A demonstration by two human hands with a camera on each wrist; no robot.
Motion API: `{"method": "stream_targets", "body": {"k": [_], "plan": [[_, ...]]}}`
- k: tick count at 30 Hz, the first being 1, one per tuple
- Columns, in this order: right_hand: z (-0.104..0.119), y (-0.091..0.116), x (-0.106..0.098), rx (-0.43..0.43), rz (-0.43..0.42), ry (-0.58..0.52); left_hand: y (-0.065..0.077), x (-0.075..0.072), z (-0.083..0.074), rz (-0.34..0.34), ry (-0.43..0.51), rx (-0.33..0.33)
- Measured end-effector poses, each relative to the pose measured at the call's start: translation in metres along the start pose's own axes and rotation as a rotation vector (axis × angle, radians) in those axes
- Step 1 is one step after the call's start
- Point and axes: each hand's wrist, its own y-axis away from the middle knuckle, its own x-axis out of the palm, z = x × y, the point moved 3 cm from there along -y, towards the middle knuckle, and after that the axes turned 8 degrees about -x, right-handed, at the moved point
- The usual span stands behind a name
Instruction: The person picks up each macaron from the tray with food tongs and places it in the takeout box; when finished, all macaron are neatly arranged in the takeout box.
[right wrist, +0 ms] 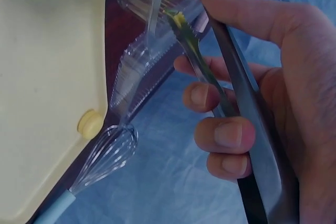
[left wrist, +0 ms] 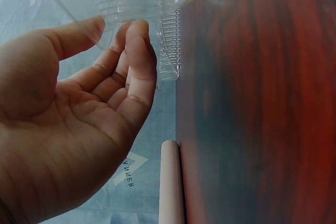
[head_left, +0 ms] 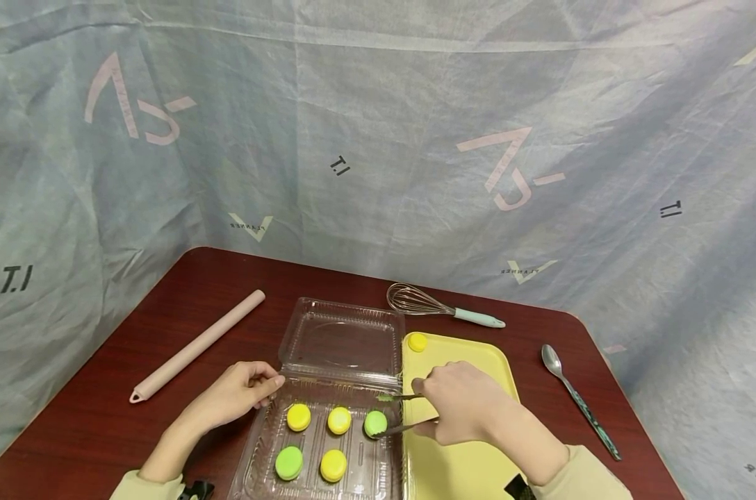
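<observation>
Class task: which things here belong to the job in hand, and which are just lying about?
Apparently in use: tongs in the right hand; clear container, held by the left hand; macarons; yellow tray.
Apparently lying about: whisk; rolling pin; spoon.

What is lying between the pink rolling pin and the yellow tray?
In the head view, the open clear container, with macarons inside, lies between the rolling pin and the tray; the left hand pinches its edge.

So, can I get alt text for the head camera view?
A person's right-hand grip holds spread tongs at a green macaron in a clear plastic box with four others, while the left-hand grip holds the box's edge. A yellow tray with one yellow macaron sits alongside; a rolling pin, whisk and spoon lie on the dark table.
</observation>
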Motion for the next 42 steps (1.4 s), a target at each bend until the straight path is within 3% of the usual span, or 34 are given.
{"method": "stream_targets", "body": {"k": [15, 24, 42], "plan": [[-0.028, 0.017, -0.020, 0.038, 0.017, -0.094, 0.000, 0.000, 0.001, 0.002, -0.004, 0.005], [-0.058, 0.028, -0.026, 0.066, -0.068, -0.108, 0.000, 0.001, 0.000, -0.001, 0.003, 0.002], [-0.114, 0.038, -0.006, 0.209, -0.072, -0.135, 0.000, 0.001, 0.001, 0.001, 0.005, -0.002]]}}
